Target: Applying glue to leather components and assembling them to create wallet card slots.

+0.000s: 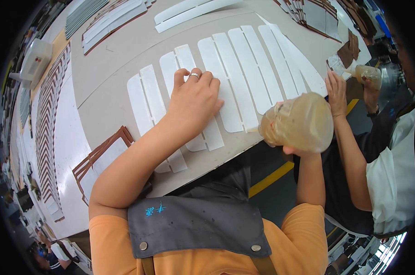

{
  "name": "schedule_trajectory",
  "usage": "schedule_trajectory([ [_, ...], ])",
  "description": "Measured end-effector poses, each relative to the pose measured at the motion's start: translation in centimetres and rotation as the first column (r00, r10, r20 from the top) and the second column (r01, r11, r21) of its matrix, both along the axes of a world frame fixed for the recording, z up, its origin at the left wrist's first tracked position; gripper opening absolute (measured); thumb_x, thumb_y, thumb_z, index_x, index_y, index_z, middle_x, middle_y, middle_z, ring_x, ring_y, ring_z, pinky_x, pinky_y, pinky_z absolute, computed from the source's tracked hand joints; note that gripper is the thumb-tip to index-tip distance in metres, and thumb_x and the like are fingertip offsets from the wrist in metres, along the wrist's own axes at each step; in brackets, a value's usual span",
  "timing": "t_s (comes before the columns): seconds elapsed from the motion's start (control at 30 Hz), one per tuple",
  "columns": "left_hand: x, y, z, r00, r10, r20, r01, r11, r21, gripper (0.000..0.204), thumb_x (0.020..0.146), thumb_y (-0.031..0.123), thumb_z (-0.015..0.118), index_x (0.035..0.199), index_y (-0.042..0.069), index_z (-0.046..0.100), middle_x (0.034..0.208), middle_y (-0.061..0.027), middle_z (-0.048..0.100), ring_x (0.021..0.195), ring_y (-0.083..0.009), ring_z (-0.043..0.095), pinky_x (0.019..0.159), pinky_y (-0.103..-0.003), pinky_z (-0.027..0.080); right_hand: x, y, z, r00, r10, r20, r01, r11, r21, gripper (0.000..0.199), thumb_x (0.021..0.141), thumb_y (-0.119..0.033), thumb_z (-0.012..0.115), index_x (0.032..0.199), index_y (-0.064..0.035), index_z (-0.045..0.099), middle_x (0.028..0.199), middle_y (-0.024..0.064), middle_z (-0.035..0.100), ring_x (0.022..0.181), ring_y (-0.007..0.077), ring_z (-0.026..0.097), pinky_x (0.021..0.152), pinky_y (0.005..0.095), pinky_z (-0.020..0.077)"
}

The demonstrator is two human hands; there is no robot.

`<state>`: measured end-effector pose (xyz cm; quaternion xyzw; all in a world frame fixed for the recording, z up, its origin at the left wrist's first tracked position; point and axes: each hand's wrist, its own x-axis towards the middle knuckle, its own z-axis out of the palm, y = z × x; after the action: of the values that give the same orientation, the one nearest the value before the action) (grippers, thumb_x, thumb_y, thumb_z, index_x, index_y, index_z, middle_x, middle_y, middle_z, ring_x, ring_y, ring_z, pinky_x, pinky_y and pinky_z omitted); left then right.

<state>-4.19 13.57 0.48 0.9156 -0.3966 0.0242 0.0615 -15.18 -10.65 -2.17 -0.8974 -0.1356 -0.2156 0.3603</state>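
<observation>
Pairs of white, round-cornered strips (244, 68) lie in a row across the table. My left hand (193, 98), a ring on one finger, rests on the middle strips with fingers bent and apart; its fingertips are partly hidden. In my right hand (292, 150) is a translucent squeeze bottle (303, 121) with a pale yellowish content, tipped on its side. Its narrow nozzle points left, close to the lower end of a strip near the table's front edge. The bottle hides most of that hand.
Brown-edged panels are stacked at the near left (104, 158) and far right (315, 18). A long fanned row of brown-edged pieces (49, 114) runs down the left, beside a clear plastic container (35, 62). At right, a co-worker's hand (337, 94) rests by the table edge; their other hand holds a similar bottle (368, 77).
</observation>
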Motion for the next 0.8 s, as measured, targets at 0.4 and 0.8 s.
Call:
schedule_trajectory([
  [0.4,0.1,0.2,-0.6,1.000,0.000,0.008,0.000,0.999,-0.053,0.026,0.072,0.021,0.060,0.086,0.002,0.052,0.089,-0.0093,0.051,0.093,-0.0235,0.048,0.089,-0.040,0.027,3.0,0.6,1.9,0.984,-0.170,0.056,0.114,0.836,0.537,0.064,0.068,-0.043,0.067,0.110,0.0007,0.046,0.093,0.0048,0.057,0.090,0.0170,0.054,0.074,0.0303,0.0449],
  [0.8,0.0,0.0,-0.5,1.000,-0.026,0.005,0.026,0.999,-0.038,0.029,0.071,0.023,0.060,0.089,0.002,0.051,0.094,-0.0079,0.049,0.097,-0.0228,0.047,0.088,-0.039,0.027,19.0,3.9,1.7,0.999,-0.034,0.022,0.014,0.811,0.585,0.027,0.075,-0.020,0.066,0.090,-0.0013,0.052,0.067,0.0043,0.056,0.050,0.0084,0.052,0.039,0.0188,0.0427],
])
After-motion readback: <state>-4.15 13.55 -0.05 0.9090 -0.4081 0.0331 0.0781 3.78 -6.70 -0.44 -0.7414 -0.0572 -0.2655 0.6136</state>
